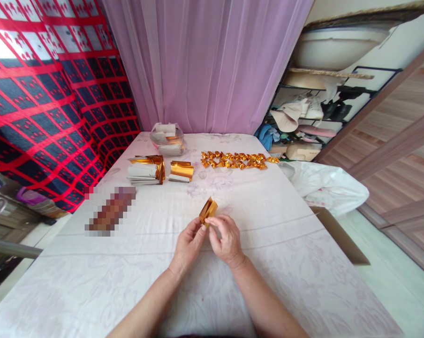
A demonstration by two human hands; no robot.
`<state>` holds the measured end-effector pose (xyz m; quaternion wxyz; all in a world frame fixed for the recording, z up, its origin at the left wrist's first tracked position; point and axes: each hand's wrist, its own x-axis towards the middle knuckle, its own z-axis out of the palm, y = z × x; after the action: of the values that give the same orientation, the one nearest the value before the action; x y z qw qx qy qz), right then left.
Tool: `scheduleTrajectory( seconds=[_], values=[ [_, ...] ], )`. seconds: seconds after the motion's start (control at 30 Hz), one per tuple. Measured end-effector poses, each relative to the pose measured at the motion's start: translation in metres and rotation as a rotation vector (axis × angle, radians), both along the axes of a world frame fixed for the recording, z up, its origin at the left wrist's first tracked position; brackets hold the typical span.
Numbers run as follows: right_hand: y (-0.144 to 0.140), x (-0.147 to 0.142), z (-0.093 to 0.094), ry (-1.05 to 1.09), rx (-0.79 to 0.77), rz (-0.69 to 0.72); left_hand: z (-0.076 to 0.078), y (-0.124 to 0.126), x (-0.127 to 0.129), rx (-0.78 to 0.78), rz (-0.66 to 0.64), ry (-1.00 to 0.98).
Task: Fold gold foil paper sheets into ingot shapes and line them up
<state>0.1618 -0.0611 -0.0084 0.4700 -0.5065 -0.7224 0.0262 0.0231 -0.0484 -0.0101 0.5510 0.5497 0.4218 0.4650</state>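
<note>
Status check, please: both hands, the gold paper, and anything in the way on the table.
Left hand and right hand both pinch the folded gold paper. Held above table. Nothing obstructing.

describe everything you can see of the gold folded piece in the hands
The gold folded piece is a small, shiny sheet, foil-like paper by its look, creased into a fan of upright flaps that open toward the top. It is held above the white floral tablecloth, not resting on it. The left hand and right hand both pinch its lower edge with their fingertips.
</note>
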Motion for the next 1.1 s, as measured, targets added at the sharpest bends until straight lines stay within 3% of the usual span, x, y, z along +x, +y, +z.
scheduleTrajectory(
  seconds=[0.2, 0.4, 0.5, 0.63, 0.77, 0.87, 1.0, 1.1],
  values=[
    [-0.002, -0.003, 0.005, 0.011, 0.047, 0.044, -0.005, 0.009, -0.005, -0.048, 0.128, -0.027],
    [0.001, 0.008, 0.005, 0.148, 0.09, -0.123, 0.001, 0.016, -0.019, -0.083, 0.141, 0.024],
    [0.002, 0.012, 0.0, 0.28, -0.014, -0.168, 0.004, 0.018, -0.021, -0.102, 0.103, 0.043],
    [0.002, 0.01, -0.007, 0.44, -0.207, -0.11, 0.002, 0.021, -0.02, -0.125, 0.032, 0.083],
    [0.004, 0.008, -0.011, 0.431, -0.282, -0.139, -0.004, 0.025, -0.021, -0.142, 0.01, 0.158],
    [0.006, 0.009, -0.015, 0.31, -0.314, -0.2, -0.002, 0.025, -0.021, -0.121, 0.032, 0.328],
    [0.01, 0.012, -0.02, 0.165, -0.351, -0.292, 0.007, 0.022, -0.023, 0.007, 0.03, 0.748],
    [0.012, 0.013, -0.023, 0.098, -0.379, -0.339, 0.008, 0.019, -0.027, 0.118, 0.074, 0.886]
  ],
)
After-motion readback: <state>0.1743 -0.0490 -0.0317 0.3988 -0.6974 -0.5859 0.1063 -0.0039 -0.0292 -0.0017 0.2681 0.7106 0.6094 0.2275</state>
